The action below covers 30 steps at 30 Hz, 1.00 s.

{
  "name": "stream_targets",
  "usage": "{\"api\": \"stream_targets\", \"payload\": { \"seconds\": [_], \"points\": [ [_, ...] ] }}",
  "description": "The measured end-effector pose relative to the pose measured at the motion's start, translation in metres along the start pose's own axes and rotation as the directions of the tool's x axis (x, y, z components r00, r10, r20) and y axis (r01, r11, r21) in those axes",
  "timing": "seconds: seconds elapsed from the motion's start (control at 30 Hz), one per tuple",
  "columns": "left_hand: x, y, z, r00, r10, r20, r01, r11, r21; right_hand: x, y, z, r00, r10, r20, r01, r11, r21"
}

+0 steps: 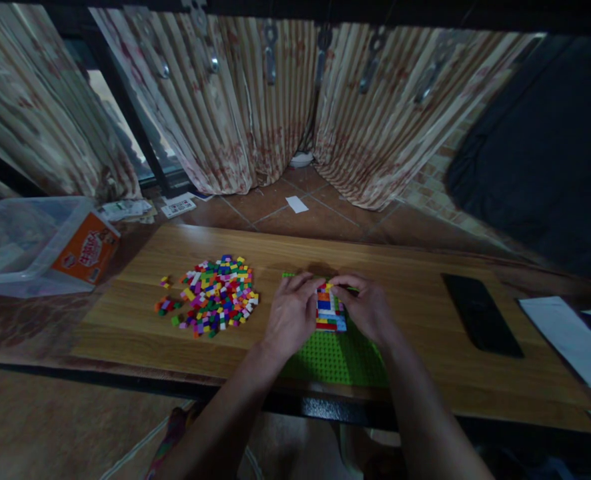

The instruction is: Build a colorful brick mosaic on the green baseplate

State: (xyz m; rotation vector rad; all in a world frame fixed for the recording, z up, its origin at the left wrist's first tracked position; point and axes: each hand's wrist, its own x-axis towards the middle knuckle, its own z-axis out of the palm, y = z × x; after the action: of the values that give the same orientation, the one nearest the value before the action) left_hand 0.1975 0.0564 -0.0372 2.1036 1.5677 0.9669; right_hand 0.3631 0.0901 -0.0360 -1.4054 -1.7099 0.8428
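A green studded baseplate (335,360) lies on the wooden board in front of me. On its far part stands a block of building bricks (329,313) in red, blue, white, orange and yellow rows. My left hand (291,315) is closed at the left of these bricks, its thumb and fingertips bunched at their far left corner. From the other side, my right hand (368,308) pinches with thumb and forefinger at a small yellow brick (328,287) on the far edge. Whatever lies between the left fingertips is hidden.
Left of the baseplate is a heap of loose bricks (220,293) on the wooden board (125,327). A black phone-like slab (481,315) and white paper (570,340) lie to the right. A clear plastic bin (30,247) stands at the far left; curtains (275,107) hang behind.
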Motion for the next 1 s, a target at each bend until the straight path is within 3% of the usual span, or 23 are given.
{"api": "stream_targets", "payload": {
  "seconds": [0.17,0.33,0.5,0.7,0.87,1.0],
  "points": [
    [-0.001,0.001,0.002,0.994,0.074,0.081,-0.083,0.989,0.121,0.001,-0.003,-0.001,1.000,-0.025,0.010,0.025,0.998,-0.048],
    [-0.003,0.010,0.000,0.991,0.048,0.127,-0.083,0.956,0.281,0.001,-0.005,0.001,0.998,-0.058,0.035,0.061,0.994,-0.093],
    [-0.005,0.028,0.004,0.995,0.000,0.104,-0.041,0.920,0.390,0.002,-0.002,0.002,0.998,-0.056,0.022,0.058,0.993,-0.106],
    [-0.006,0.031,0.010,0.997,-0.018,0.081,-0.015,0.921,0.389,0.000,0.003,0.001,1.000,0.021,0.010,-0.020,0.996,-0.085],
    [-0.010,0.022,0.009,0.999,0.037,0.005,-0.038,0.966,0.256,-0.004,0.010,0.001,0.995,0.095,-0.017,-0.096,0.993,-0.064],
    [-0.003,0.001,-0.013,0.983,-0.054,-0.177,0.089,0.976,0.200,-0.007,0.011,-0.002,0.992,0.109,-0.070,-0.109,0.994,-0.008]
  ]
}}
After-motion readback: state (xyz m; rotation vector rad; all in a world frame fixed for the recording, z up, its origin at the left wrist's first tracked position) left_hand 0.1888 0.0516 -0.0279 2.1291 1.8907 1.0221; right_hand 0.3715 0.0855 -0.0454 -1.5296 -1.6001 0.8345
